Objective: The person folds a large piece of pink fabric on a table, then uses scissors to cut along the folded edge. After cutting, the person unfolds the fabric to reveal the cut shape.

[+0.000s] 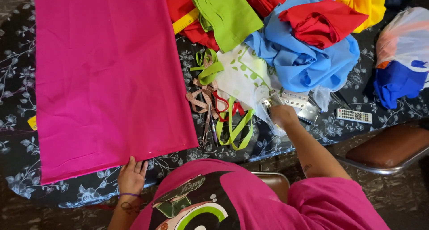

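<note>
The left hand [132,176] lies flat, fingers spread, on the near edge of the magenta cloth [107,78] spread over the floral tablecloth [22,56]. The right hand [282,115] closes around a small shiny object [269,102], beside scissors [207,127] and green ribbons [234,127].

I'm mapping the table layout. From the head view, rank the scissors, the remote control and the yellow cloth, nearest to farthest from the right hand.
1. Scissors: just left of the right hand, beside the pink cloth.
2. Remote control: to the hand's right, near the table edge.
3. Yellow cloth: far top right, at the back of the table.
</note>
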